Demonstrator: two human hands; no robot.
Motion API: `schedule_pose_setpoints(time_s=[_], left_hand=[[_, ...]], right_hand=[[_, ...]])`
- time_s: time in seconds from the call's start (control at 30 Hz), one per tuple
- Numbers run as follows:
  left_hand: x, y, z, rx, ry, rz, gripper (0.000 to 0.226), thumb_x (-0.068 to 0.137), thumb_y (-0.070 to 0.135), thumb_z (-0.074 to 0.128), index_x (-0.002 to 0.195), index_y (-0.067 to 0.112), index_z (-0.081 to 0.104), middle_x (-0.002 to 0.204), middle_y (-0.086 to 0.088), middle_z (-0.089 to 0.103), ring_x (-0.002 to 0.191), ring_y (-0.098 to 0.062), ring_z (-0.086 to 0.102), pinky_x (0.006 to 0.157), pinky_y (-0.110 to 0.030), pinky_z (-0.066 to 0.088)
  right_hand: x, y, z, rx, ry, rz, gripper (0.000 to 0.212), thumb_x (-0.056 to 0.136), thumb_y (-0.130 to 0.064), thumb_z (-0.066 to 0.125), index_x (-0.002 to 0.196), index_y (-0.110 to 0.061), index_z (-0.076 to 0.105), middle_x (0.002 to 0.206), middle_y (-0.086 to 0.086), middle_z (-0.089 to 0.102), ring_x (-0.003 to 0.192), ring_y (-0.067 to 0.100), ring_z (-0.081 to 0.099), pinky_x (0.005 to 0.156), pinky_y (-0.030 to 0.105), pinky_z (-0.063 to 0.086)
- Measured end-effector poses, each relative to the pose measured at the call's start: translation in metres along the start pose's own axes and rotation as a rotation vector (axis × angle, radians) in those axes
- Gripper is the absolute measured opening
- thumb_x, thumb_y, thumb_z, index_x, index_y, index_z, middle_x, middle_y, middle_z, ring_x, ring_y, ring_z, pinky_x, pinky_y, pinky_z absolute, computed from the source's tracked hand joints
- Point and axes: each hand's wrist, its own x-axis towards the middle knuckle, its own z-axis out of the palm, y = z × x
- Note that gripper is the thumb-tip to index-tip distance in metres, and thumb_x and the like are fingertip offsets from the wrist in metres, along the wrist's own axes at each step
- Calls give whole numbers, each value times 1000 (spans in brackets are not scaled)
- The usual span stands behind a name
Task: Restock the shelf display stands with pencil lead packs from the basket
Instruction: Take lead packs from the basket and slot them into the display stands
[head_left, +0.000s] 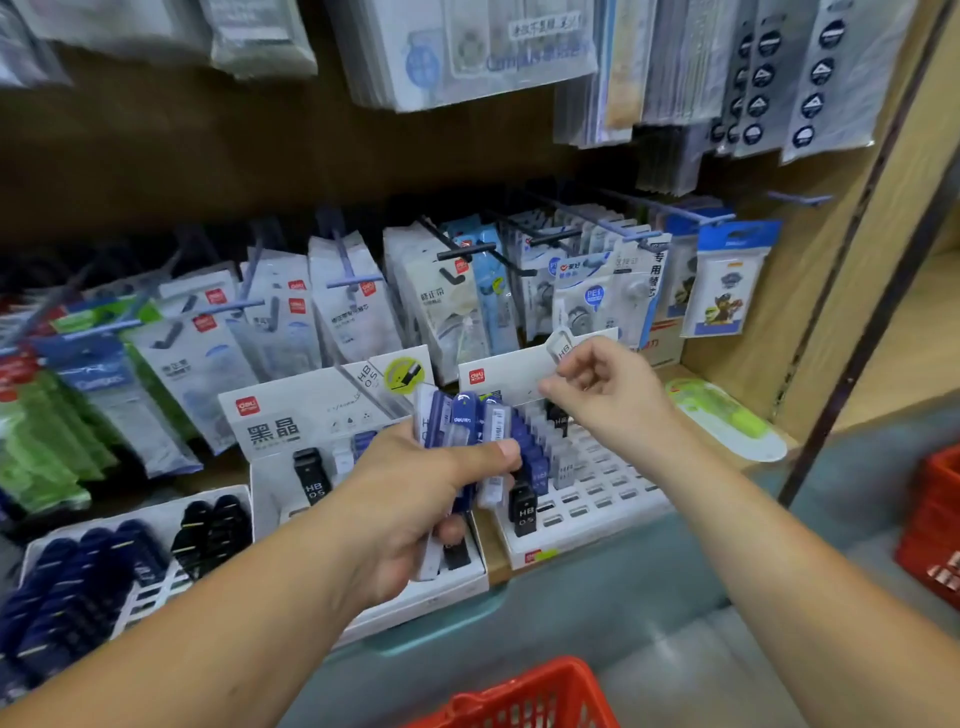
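My left hand (415, 499) grips a bundle of blue and clear pencil lead packs (467, 421) above the shelf. My right hand (602, 389) pinches one clear pack marked HB (563, 345) and holds it over the back of the right display stand (582, 519). That white slotted stand has a row of blue packs and a black HB pack (522, 512) at its left side, with many open slots. The middle stand (291, 415) holds a black HB pack (310, 475). The red basket (524, 696) is at the bottom edge.
A left stand (156, 582) carries dark blue and black packs. Correction tape packets hang on pegs (457, 254) behind the stands. A green packet (727, 421) lies on the shelf at right. A second red basket (935, 519) sits at the right edge. The shelf front is teal.
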Motion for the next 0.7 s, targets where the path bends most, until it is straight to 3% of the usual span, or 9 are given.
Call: schedule_pose_setpoints(time_s=[0.1,0.2,0.33,0.43,0.53,0.63,0.7], left_hand=[[-3,-4,1,48,-1,27,19,80,14,85,96,13,74,82,-10,75,72,-24,51,42,-23,26],[-6,-6,3,94,23,54,28,76,18,89,98,12,74,77,-7,70,67,-22,48,41,-24,28],[-9,-5,6,43,48,77,28,79,15,87,103,10,75,79,-6,72,60,-17,52,41,-22,29],[-11,0,7,-1,31,50,27,85,15,82,110,9,72,92,-8,79,75,-25,75,39,-20,27],[-15,2,9,41,12,48,16,89,10,77,103,10,69,86,-12,78,79,-24,78,40,-20,27],[-12,4,11,67,38,74,11,88,6,76,96,9,70,76,-12,73,66,-22,70,41,-21,28],[-9,6,14,71,41,79,9,86,5,75,91,10,70,73,-12,70,62,-21,65,41,-21,28]], right_hand=[[-15,-49,-5,251,-338,78,35,77,-38,85,92,-9,74,70,12,69,55,23,59,44,27,41],[-25,-66,-5,283,-515,68,26,79,-24,85,94,-5,76,70,12,69,58,30,61,46,30,49],[-32,-62,-15,378,-533,159,22,83,0,78,103,6,70,74,20,71,59,26,69,53,30,59],[-36,-53,-26,469,-454,232,18,86,2,74,102,5,67,75,22,71,61,27,71,57,31,62],[-40,-43,-36,517,-364,252,18,88,0,73,104,-1,68,77,20,69,66,29,72,60,34,63],[-44,-40,-38,265,-380,58,15,85,-8,80,100,-10,77,90,18,73,82,24,71,77,39,62],[-45,-44,-35,46,-372,-129,17,79,-16,87,95,-19,82,98,7,73,91,21,69,87,42,59]])
